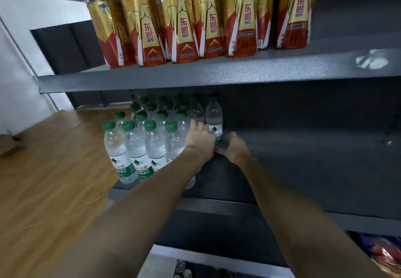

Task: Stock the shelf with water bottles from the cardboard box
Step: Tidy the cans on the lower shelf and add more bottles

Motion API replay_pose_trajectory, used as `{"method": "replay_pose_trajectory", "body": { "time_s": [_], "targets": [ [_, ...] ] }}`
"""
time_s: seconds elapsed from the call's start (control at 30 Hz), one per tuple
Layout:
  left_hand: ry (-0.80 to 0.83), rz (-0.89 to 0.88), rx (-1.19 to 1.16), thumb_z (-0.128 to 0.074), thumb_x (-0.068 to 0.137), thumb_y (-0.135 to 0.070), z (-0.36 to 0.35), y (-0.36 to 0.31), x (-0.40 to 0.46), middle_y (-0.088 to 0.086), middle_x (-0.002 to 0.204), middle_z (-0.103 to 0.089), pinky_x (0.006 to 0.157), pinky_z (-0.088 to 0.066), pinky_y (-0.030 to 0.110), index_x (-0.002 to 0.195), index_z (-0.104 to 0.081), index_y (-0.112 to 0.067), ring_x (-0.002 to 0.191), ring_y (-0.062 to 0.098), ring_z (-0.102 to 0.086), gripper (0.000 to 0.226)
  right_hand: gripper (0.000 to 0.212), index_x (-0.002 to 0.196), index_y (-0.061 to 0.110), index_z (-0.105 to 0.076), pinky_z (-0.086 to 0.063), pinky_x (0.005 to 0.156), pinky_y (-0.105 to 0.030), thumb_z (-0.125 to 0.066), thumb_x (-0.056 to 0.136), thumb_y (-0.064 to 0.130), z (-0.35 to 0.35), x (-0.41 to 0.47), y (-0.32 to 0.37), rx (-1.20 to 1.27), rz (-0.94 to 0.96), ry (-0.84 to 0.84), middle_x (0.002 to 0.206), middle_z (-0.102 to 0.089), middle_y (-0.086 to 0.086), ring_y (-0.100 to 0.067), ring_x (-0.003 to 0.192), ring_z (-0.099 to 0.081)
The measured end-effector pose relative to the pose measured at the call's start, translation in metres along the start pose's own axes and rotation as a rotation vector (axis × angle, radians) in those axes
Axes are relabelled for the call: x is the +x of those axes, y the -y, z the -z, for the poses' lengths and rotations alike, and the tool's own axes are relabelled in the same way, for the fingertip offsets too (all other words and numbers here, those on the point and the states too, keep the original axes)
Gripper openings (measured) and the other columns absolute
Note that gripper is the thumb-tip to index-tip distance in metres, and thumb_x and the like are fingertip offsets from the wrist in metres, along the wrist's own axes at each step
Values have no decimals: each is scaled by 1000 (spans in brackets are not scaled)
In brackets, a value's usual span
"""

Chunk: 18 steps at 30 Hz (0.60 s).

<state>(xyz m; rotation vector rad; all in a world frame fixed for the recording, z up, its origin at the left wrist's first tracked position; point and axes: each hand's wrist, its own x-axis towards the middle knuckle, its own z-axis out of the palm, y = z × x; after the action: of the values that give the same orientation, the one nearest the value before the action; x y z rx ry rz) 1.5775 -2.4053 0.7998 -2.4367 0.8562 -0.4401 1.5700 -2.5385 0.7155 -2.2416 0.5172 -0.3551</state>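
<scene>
Both grips meet low on one green-labelled water bottle (214,123): left hand (200,139) and right hand (235,147) curl around it, upright on the grey middle shelf (303,158), beside rows of green-capped water bottles (149,138). Energy-drink bottles (195,17) stand above.

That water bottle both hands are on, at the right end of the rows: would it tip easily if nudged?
Probably. The water bottle is tall and narrow, so a push near its green cap would likely topple it. It looks full, which should steady it somewhat. Its clear, smooth plastic may be slippery; the left hand and right hand sit low around it.
</scene>
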Motion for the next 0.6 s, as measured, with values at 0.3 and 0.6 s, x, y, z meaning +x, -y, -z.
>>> {"method": "replay_pose_trajectory", "body": {
  "time_s": [0.3, 0.6],
  "targets": [
    [-73, -127, -294, -52, 88, -31, 3, -24, -49, 9, 133, -53, 107, -33, 42, 130, -53, -18, 125, 28, -46, 44, 24, 89, 16, -52, -47, 81, -32, -73, 85, 26, 62, -95, -22, -148, -105, -136, 90, -59, -5, -28, 93, -61],
    [-144, -371, -572, -42, 98, -40, 16, -109, -120, 9, 125, -59, 87, -41, 38, 124, -54, -17, 116, 29, -55, 36, 23, 96, 8, -61, -41, 73, -29, -75, 82, 20, 92, -232, -69, -207, -337, -258, 98, -68, -13, -30, 94, -62]
  ]
}}
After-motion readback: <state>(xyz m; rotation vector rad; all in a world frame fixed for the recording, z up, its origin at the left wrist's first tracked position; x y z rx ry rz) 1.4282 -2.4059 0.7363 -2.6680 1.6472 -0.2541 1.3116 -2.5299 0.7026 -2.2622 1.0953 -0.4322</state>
